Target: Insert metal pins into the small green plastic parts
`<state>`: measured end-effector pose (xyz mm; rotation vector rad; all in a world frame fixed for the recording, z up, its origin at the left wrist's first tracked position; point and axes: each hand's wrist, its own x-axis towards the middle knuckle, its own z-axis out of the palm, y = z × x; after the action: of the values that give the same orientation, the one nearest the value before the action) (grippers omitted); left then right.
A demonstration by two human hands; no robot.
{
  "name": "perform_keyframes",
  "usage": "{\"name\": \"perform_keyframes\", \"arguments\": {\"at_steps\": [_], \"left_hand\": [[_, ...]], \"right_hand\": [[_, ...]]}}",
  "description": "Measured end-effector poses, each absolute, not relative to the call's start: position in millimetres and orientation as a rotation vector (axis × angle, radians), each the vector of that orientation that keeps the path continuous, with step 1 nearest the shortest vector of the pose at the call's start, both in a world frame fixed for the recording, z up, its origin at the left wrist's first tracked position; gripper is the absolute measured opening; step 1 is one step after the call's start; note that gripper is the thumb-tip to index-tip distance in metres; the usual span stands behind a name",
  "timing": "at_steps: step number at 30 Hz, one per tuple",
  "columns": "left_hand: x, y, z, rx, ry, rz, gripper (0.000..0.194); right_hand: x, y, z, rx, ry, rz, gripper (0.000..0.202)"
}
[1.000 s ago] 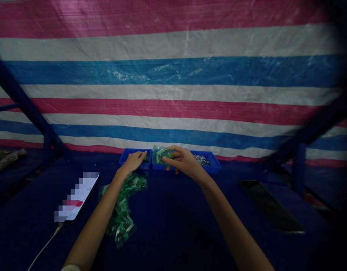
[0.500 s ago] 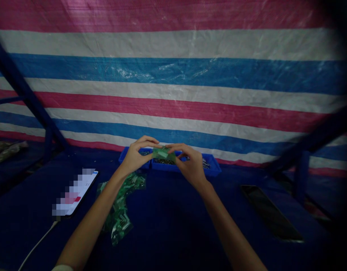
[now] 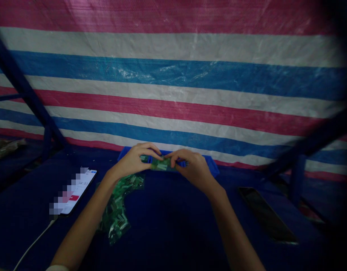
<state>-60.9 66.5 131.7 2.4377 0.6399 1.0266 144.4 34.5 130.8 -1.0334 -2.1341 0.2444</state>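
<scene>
Hands lowered; left hand (image 3: 133, 162), right hand (image 3: 193, 168) pinch flat green board (image 3: 161, 164).

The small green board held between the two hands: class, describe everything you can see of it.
The small green board is a flat, narrow strip, green with pale markings, apparently a circuit board. It lies roughly level, lifted just in front of the blue tray. The left hand pinches its left end and the right hand its right end. Finer detail is blurred.

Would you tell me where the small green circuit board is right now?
In the head view the small green circuit board sits centre frame, pinched between the left hand and right hand, just in front of the blue trays.
</scene>
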Motion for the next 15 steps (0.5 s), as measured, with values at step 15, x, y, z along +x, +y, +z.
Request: {"name": "perform_keyframes", "arguments": {"at_steps": [15], "left_hand": [[-52,82,99,2.119,0.875,0.346,0.033]], "right_hand": [[159,40,99,-1.263,-1.995,1.33,0.034]]}}
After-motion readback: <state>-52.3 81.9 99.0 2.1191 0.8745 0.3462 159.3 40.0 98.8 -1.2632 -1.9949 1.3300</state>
